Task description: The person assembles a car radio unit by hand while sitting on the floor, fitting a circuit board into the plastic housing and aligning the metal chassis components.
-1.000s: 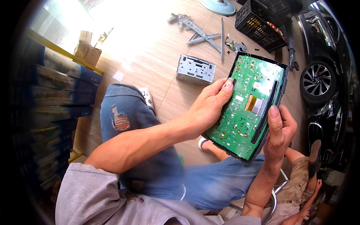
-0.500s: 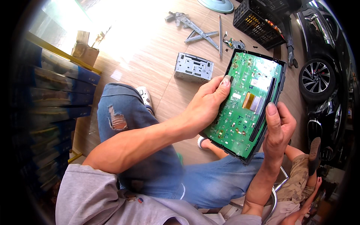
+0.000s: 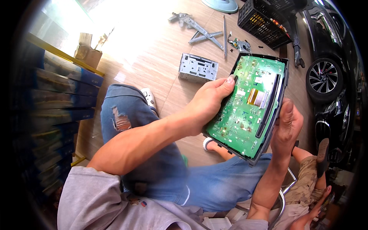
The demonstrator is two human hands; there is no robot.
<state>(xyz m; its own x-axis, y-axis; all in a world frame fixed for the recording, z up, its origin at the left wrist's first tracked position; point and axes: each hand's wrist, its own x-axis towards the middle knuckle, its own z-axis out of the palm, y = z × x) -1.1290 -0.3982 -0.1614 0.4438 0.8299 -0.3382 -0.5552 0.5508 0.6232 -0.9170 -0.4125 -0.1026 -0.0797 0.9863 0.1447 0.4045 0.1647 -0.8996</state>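
Observation:
Tilted above my knee is a black-framed panel with a green circuit board [image 3: 241,119], its component side facing me. A black slotted strip [image 3: 268,106] runs along its right part, and a short ribbon cable [image 3: 257,98] shows near the middle. My left hand [image 3: 214,97] grips the panel's left edge, thumb on top of the board. At the right edge is my right hand [image 3: 286,120], thumb up by the frame and fingers curled; the fingertips are hidden behind the panel. Beyond my left hand, a silver metal box unit [image 3: 198,67] stands on the floor.
A metal scissor-arm mechanism [image 3: 203,32] and a small loose circuit assembly [image 3: 242,46] lie on the tiled floor [image 3: 153,57]. A black crate [image 3: 260,27] stands far right, near a black car [image 3: 347,84]. Shelved boxes [image 3: 65,96] line the left. Another person [image 3: 306,191] is at lower right.
The panel has tipped slightly and shifted a little to the left. My right thumb has moved off the board's face to the frame's edge. My left hand keeps its grip.

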